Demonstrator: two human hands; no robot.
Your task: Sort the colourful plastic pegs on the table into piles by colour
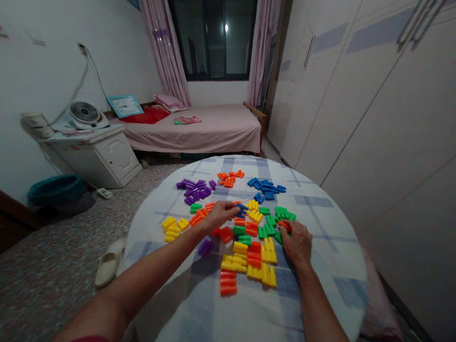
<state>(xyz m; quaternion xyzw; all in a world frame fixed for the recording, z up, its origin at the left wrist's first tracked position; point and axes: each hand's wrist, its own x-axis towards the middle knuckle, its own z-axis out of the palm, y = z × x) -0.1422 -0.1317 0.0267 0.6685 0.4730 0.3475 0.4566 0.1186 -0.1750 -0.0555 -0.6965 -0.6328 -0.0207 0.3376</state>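
My left hand (223, 212) reaches over the middle of the table, its fingers pinched on a blue plastic toy block (242, 209). To the right, my right hand (298, 240) curls down by the green blocks (268, 227), with an orange block (285, 225) at its fingertips. Between the hands and toward me lie orange blocks (228, 283) and yellow blocks (234, 263), several set side by side in rows. One purple block (205, 246) lies under my left forearm. The forearm and hand hide some of the blocks beneath.
At the table's far side are piles of purple blocks (195, 190), orange blocks (230, 178) and blue blocks (266, 188). More yellow blocks (173, 228) sit at the left. A checked cloth covers the round table (327, 287). Beyond stand a bed (218, 128) and a white cabinet (117, 158).
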